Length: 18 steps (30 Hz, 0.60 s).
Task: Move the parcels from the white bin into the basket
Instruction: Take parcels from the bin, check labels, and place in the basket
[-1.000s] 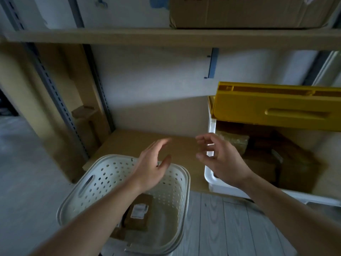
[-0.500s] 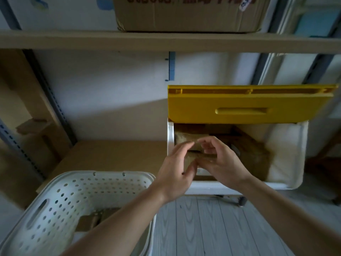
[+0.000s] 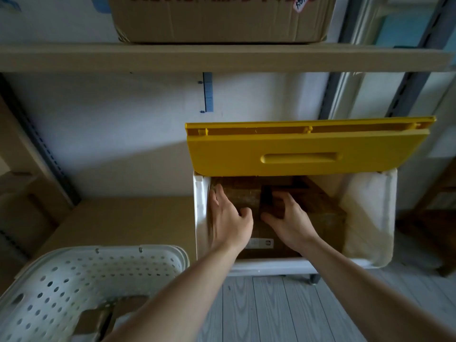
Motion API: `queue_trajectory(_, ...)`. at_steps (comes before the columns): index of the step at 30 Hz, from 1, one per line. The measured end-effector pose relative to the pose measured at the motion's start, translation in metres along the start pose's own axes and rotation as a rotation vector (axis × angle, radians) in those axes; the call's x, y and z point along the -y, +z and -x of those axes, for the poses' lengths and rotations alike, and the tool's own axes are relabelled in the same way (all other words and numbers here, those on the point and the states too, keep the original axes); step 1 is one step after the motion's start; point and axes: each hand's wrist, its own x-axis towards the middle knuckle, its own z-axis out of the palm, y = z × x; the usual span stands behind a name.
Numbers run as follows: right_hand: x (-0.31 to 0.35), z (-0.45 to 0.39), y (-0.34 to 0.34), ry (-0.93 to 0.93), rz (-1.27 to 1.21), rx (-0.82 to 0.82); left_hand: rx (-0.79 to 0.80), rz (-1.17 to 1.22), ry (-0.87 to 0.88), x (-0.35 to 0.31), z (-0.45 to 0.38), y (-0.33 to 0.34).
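The white bin [image 3: 271, 264] stands on the floor at centre right, its yellow lid [image 3: 308, 149] tipped up. Several brown parcels lie inside. Both hands reach into the bin's left part. My left hand [image 3: 229, 220] has its fingers down the left side of a small brown parcel [image 3: 246, 197] and its thumb on the near face. My right hand [image 3: 290, 219] curls its fingers over the darker parcel [image 3: 267, 201] beside it. Beneath them lies a flat parcel with a white label [image 3: 261, 243]. The white perforated basket [image 3: 74, 272] sits lower left, holding a brown parcel [image 3: 96, 319].
A cardboard box [image 3: 222, 18] sits on the shelf board [image 3: 222, 58] above. A low wooden shelf [image 3: 118, 223] lies behind the basket, beside metal rack posts. Grey plank floor [image 3: 271, 312] runs in front of the bin. Dark furniture stands at the far right.
Both hands have moved from above the basket rightward and down into the bin, and now close on parcels there. The view has swung right toward the bin.
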Motion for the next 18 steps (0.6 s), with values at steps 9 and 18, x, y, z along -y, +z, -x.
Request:
queue_trajectory(9,0.014,-0.028,0.029,0.125,-0.2,-0.004,-0.077,0.176,-0.032,-0.007,-0.007,0.013)
queue_trajectory(18,0.011,-0.026,0.009,0.287,-0.504,-0.211,-0.111,0.233,-0.054,-0.008,-0.004,0.014)
